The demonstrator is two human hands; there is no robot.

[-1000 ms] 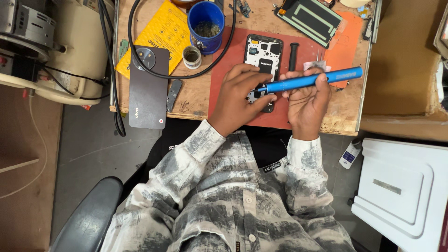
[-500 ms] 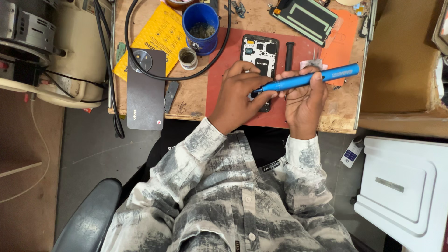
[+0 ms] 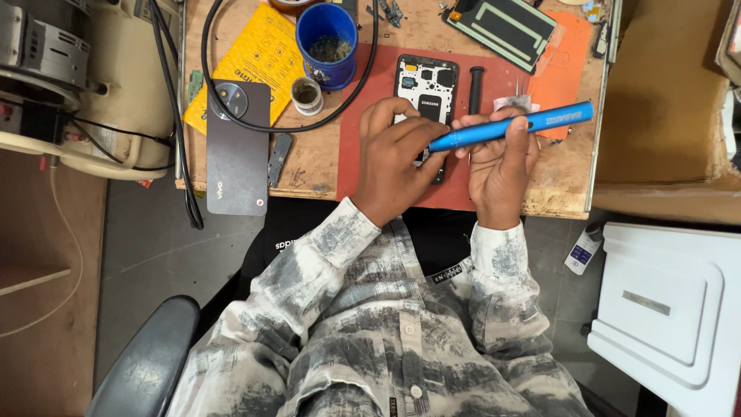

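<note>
A slim, smooth blue metal screwdriver [image 3: 511, 127] is lying across the right hand [image 3: 500, 158], fingers curled around it; the left hand [image 3: 395, 154] is pinching its tip over the opened phone [image 3: 425, 86] on the red mat [image 3: 363, 147].

**Surfaces at the bench**

Blue pen-shaped driver [image 3: 513, 126]: smooth metal-looking barrel, satin sheen. Opened phone [image 3: 426, 89]: matt black plastic frame, small shiny metal parts inside. Red work mat [image 3: 363, 158]: matt, rubbery look. Wooden tabletop [image 3: 312, 166]: bare, scuffed, rough at its edge. Grey phone back cover [image 3: 238, 154]: smooth, faintly glossy. Blue cup [image 3: 327, 35]: glossy plastic. Yellow sheet [image 3: 255, 66]: matt paper. Shirt sleeve [image 3: 324, 255]: soft printed cloth
</note>
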